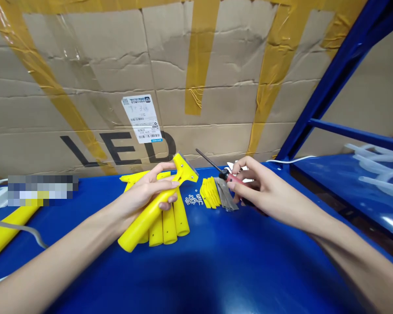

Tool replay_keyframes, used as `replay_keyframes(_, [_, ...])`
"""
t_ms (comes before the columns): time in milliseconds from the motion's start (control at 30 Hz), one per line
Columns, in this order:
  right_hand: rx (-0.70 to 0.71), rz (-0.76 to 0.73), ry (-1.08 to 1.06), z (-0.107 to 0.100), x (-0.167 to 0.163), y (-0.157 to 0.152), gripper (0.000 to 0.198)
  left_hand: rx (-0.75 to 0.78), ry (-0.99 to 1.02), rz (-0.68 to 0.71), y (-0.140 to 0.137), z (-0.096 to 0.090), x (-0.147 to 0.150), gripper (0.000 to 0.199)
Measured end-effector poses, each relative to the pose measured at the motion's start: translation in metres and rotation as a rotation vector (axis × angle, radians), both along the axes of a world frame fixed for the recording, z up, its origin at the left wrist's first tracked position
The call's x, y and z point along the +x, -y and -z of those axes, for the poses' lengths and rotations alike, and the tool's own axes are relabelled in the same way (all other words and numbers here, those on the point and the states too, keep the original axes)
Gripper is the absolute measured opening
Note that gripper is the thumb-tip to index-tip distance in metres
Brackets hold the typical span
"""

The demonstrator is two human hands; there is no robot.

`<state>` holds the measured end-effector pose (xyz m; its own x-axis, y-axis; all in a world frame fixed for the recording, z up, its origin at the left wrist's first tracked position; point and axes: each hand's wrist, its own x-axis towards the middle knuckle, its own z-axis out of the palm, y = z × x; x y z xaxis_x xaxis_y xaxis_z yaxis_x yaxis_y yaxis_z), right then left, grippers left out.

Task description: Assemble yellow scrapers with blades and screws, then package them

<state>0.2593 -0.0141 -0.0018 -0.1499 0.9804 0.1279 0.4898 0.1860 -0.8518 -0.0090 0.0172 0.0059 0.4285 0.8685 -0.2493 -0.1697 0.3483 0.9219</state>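
Observation:
My left hand is closed around a yellow scraper, its head tilted up to the right with a metal blade along the edge. In my right hand is a screwdriver with a red and black handle, its shaft pointing up and left toward the scraper head without touching it. Several yellow scraper handles lie side by side under my left hand. Between the hands sit a small pile of screws and nuts, a row of yellow plates and a stack of grey blades.
The blue table meets a large taped cardboard box at the back. A blue metal frame rises on the right, by a blue shelf with white translucent strips. At left lie a long yellow tube and a grey cable.

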Motion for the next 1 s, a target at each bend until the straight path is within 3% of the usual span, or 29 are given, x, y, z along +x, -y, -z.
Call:
replay_keyframes(100, [0.140,0.006,-0.124,0.012,0.007,-0.003,0.036,-0.027,0.063,-0.091,0.008,0.002,-0.006,0.043])
replay_keyframes(267, [0.211,0.056,-0.137,0.021,0.017,-0.006,0.032,-0.069,0.081,-0.183,0.014,0.006,-0.021,0.043])
replay_keyframes(500, [0.158,-0.011,-0.146,0.027,0.015,-0.005,0.027,-0.077,0.151,-0.162,0.007,0.008,-0.036,0.041])
replay_keyframes(900, [0.198,-0.043,-0.129,0.030,0.010,-0.003,0.025,-0.074,0.112,-0.052,0.011,0.010,-0.034,0.043])
replay_keyframes(1000, [0.274,-0.075,-0.021,0.027,0.011,-0.003,0.022,-0.073,0.106,-0.060,0.012,0.009,-0.035,0.045])
